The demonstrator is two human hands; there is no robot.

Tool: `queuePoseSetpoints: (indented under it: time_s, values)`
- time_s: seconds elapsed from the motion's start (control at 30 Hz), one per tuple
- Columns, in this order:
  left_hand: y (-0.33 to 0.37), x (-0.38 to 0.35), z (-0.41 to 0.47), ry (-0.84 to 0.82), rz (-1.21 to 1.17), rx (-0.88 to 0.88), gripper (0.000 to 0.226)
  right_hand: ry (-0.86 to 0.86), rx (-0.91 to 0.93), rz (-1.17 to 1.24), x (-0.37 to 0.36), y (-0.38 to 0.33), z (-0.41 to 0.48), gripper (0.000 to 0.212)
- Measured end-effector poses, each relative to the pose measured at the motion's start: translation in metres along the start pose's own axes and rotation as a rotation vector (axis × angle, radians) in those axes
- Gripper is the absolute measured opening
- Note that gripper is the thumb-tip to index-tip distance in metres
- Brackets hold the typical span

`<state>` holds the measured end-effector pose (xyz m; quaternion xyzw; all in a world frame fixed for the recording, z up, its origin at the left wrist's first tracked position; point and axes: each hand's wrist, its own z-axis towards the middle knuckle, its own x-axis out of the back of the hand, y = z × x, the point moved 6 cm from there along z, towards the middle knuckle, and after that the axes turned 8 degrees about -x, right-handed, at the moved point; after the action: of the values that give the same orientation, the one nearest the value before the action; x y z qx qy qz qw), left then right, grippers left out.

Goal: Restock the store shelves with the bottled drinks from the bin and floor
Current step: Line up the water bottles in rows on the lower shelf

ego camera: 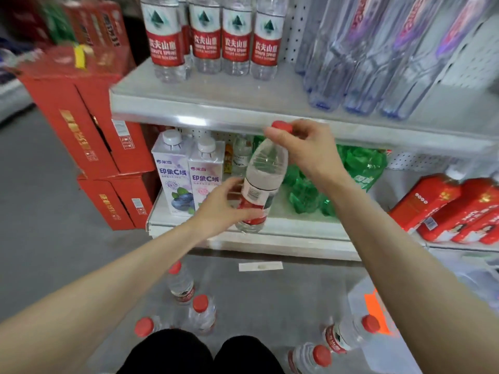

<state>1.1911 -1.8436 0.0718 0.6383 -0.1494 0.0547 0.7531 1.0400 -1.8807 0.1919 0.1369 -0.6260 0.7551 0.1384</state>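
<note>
A clear water bottle (260,182) with a red cap and a red-and-white label hangs upright in front of the lower shelf (243,230). My right hand (305,149) pinches its cap from above. My left hand (224,209) grips its lower body around the label. On the upper shelf (216,103) stands a row of the same red-labelled bottles (210,36). Several more red-capped bottles stand on the floor (201,314) by my knees, and two lie at the right (348,333).
Tall clear bottles (378,63) lean on the upper shelf's right half. White drink cartons (175,174), green packs (359,168) and red packets (445,206) fill the lower shelf. Red cardboard cases (89,125) are stacked at the left. A translucent bin (378,306) sits at the right floor.
</note>
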Motion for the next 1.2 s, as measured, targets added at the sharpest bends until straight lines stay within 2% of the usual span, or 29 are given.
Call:
queuePoseSetpoints:
  time_s: [0.23, 0.37, 0.47, 0.6, 0.77, 0.93, 1.07, 1.2]
  values:
    - [0.074, 0.048, 0.036, 0.210, 0.003, -0.171, 0.059, 0.040, 0.157, 0.035, 0.003, -0.104, 0.030, 0.025]
    - [0.104, 0.076, 0.056, 0.294, 0.016, -0.245, 0.055, -0.023, 0.213, 0.081, 0.006, -0.135, 0.043, 0.028]
    - [0.121, 0.094, 0.070, 0.337, 0.001, -0.294, 0.059, -0.155, 0.164, 0.127, 0.002, -0.135, 0.053, 0.040]
    - [0.137, 0.113, 0.089, 0.395, -0.014, -0.370, 0.055, -0.251, 0.162, 0.174, -0.014, -0.132, 0.069, 0.027]
    - [0.138, 0.139, 0.112, 0.473, 0.089, -0.393, 0.055, -0.238, 0.156, 0.303, -0.033, -0.137, 0.091, 0.025]
    - [0.132, 0.159, 0.136, 0.518, 0.119, -0.372, 0.058, -0.187, 0.154, 0.301, -0.054, -0.142, 0.115, 0.038]
    - [0.125, 0.167, 0.150, 0.522, 0.111, -0.349, 0.056, -0.177, 0.106, 0.273, -0.067, -0.138, 0.139, 0.057]
    - [0.115, 0.169, 0.157, 0.546, 0.127, -0.331, 0.060, -0.158, 0.087, 0.265, -0.075, -0.131, 0.157, 0.059]
